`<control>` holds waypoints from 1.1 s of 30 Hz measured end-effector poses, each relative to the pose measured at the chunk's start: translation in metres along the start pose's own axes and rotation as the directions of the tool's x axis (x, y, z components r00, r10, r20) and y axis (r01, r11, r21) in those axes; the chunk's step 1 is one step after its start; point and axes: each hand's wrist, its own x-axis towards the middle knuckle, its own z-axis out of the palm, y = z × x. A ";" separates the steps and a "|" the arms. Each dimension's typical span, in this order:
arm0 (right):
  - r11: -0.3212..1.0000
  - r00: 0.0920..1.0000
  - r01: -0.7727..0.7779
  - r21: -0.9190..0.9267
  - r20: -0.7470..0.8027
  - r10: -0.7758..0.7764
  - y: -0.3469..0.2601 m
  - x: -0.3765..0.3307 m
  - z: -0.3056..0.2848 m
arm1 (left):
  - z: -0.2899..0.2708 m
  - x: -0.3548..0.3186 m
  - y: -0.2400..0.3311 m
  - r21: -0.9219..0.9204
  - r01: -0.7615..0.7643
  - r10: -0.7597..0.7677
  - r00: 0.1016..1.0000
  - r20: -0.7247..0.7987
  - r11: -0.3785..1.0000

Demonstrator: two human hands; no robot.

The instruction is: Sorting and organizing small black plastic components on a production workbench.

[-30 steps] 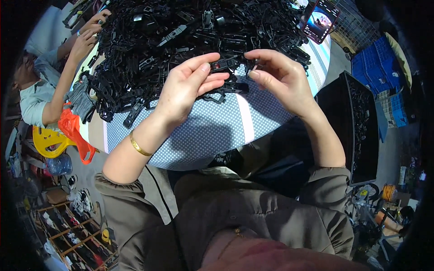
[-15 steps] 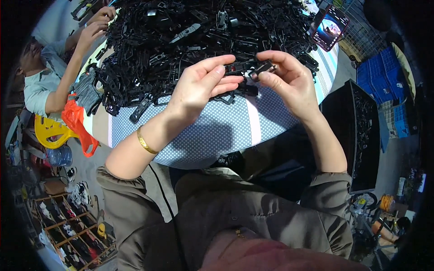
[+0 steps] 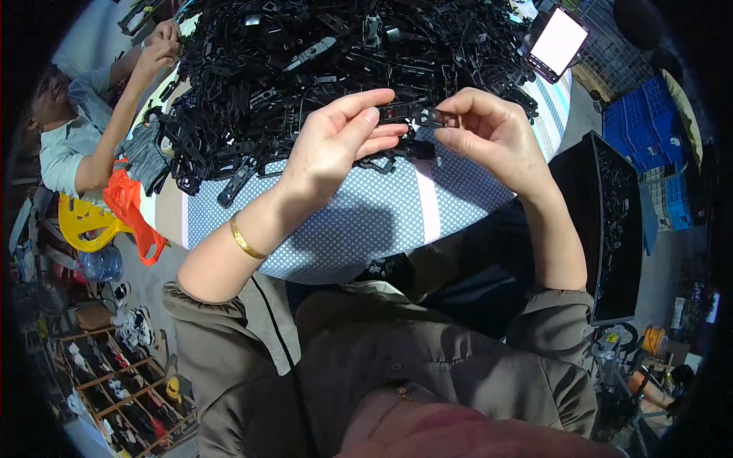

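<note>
My left hand is raised over the table's near side, its thumb and fingers curled around the end of a long black plastic part. A small reddish spot shows on this part. Opposite it, my right hand pinches a small dark piece between thumb and fingers, close against the long part's right end. Fingers partly hide both pieces, and I cannot tell whether they are joined. Behind and below the hands spreads a large heap of black plastic parts.
The heap lies on a table with a dotted cloth. A phone on a stand is at the far right. At the left, another person's hands work by the heap, near an orange bag and yellow stool. A black bin stands right.
My right hand has turned and brought the small piece against the long part's end. My left hand has barely moved. The phone screen has turned white.
</note>
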 end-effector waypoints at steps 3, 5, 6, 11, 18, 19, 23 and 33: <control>0.991 0.999 0.048 -0.125 -0.018 -0.051 0.004 0.000 0.005 | -0.001 0.000 -0.002 -0.015 -0.004 0.004 1.000 0.005 1.000; 0.980 0.997 0.065 -0.187 -0.037 -0.073 0.003 0.000 0.009 | 0.000 -0.001 -0.003 -0.024 -0.005 0.005 1.000 0.004 1.000; 0.988 0.998 -0.017 -0.155 -0.061 0.008 -0.001 -0.002 0.012 | 0.000 -0.002 -0.004 -0.011 -0.019 0.019 1.000 0.007 1.000; 0.968 0.992 -0.125 -0.217 -0.053 0.116 -0.007 -0.004 0.012 | 0.003 -0.002 -0.005 0.072 -0.043 0.042 0.999 0.012 0.996; 0.858 0.972 0.164 -0.487 -0.069 -0.225 -0.004 -0.007 0.016 | 0.003 -0.003 -0.008 0.055 -0.018 0.016 0.999 0.034 0.998; 0.810 0.948 0.230 -0.540 -0.063 -0.312 -0.005 -0.007 0.017 | 0.002 -0.003 -0.009 0.031 -0.021 0.020 0.999 0.035 0.999; 0.771 0.929 0.263 -0.579 -0.065 -0.365 -0.006 -0.005 0.020 | 0.001 -0.004 -0.005 0.034 0.014 -0.016 0.999 0.050 0.999; 0.602 0.861 0.329 -0.728 -0.031 -0.509 0.001 -0.002 0.031 | -0.001 -0.001 -0.005 -0.004 0.072 -0.071 0.994 0.086 0.997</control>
